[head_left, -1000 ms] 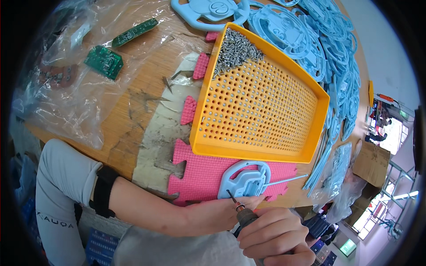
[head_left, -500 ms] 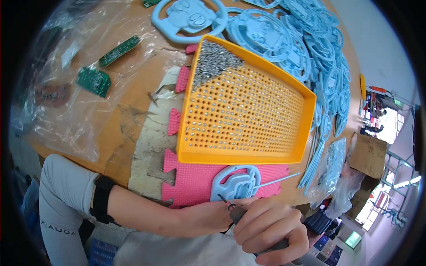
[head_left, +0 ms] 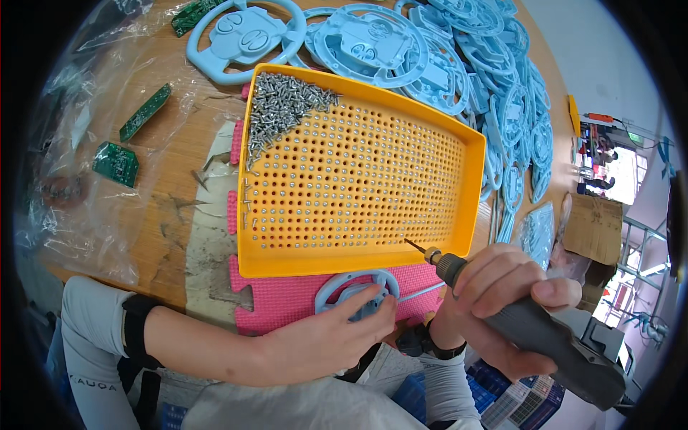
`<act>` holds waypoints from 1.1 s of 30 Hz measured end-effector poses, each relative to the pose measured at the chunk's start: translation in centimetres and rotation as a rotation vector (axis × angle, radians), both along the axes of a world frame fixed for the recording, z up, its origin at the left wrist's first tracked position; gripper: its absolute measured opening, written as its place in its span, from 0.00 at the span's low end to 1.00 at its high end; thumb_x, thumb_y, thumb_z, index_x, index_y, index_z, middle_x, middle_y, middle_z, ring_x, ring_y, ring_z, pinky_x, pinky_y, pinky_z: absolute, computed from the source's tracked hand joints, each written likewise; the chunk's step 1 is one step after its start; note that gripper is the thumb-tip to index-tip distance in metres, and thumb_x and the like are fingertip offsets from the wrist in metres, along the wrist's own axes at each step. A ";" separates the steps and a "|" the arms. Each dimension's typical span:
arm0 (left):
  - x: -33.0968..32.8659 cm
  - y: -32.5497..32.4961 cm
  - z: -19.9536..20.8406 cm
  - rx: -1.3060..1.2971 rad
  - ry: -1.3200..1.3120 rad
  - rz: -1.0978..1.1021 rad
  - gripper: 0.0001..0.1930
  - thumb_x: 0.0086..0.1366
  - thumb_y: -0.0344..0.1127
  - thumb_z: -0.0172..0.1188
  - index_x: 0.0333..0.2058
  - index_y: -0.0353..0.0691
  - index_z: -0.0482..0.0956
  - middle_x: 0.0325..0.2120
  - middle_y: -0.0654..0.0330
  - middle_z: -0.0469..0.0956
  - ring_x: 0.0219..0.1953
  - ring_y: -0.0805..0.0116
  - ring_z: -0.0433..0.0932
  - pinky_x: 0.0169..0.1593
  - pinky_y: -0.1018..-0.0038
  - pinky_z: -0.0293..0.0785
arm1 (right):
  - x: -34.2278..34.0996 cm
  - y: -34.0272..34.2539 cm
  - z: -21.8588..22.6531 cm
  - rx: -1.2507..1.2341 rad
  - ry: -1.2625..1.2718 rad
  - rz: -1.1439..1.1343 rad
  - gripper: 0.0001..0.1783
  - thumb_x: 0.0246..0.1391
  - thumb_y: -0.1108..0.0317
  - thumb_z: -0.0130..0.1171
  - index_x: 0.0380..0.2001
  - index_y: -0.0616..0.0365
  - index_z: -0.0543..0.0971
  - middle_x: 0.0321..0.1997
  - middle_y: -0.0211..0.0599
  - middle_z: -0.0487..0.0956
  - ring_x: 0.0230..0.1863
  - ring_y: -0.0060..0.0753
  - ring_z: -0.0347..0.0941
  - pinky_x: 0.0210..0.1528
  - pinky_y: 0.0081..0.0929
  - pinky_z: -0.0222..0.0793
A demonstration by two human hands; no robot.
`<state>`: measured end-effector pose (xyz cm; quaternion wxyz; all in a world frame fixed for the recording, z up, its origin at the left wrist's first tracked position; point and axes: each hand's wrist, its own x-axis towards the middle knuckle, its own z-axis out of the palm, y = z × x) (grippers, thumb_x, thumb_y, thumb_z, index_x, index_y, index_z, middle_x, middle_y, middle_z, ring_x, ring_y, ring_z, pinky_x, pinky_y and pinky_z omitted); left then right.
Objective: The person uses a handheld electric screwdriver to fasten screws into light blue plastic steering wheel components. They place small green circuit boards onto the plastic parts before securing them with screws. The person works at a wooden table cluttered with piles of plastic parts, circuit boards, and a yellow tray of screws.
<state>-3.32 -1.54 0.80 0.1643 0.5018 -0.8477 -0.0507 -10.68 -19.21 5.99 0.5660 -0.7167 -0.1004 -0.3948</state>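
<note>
My right hand [head_left: 502,304] is wrapped around a dark electric screwdriver [head_left: 555,344]. Its thin bit reaches over the near side of a yellow tray [head_left: 322,266], with the tip at a row of holes; whether it touches a screw cannot be made out. Small silver screws sit in many of the holes, and a heap of loose screws [head_left: 281,107] fills the far left corner. In front of the tray, my left hand [head_left: 333,337] grips a light blue toy steering wheel part [head_left: 326,295] on a pink foam mat [head_left: 276,304], its fingers hiding much of it.
Light blue steering wheel parts [head_left: 373,43] are piled behind and right of the tray. Green circuit boards [head_left: 116,163] lie at left beside clear plastic sheeting [head_left: 86,229]. A cardboard box [head_left: 593,226] and a plastic bag [head_left: 537,229] are at the right.
My right hand has brought the screwdriver from near my body outward to the tray. My left hand now lies over the steering wheel part. The whole view has shifted slightly.
</note>
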 end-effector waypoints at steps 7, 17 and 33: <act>0.2 -0.3 0.0 0.004 0.049 -0.024 0.22 0.58 0.41 0.48 0.47 0.34 0.76 0.49 0.54 0.70 0.58 0.58 0.61 0.63 0.58 0.57 | 0.1 0.0 -0.9 0.045 -0.005 -0.016 0.37 0.51 0.39 0.57 0.43 0.66 0.62 0.18 0.40 0.72 0.14 0.34 0.70 0.17 0.28 0.70; 0.1 -0.6 -0.9 -0.024 0.200 0.010 0.19 0.56 0.39 0.49 0.44 0.36 0.75 0.44 0.57 0.72 0.51 0.63 0.66 0.56 0.65 0.61 | 0.9 0.6 -1.4 -0.023 -0.034 -0.139 0.35 0.53 0.34 0.48 0.40 0.60 0.64 0.14 0.31 0.68 0.10 0.24 0.64 0.14 0.18 0.62; 0.1 -1.4 -1.9 -0.108 0.323 0.055 0.15 0.52 0.34 0.53 0.38 0.35 0.76 0.39 0.60 0.72 0.47 0.65 0.67 0.52 0.71 0.63 | -5.8 8.2 2.2 0.101 0.143 0.284 0.26 0.57 0.47 0.55 0.33 0.62 0.64 0.17 0.41 0.73 0.14 0.34 0.71 0.18 0.28 0.71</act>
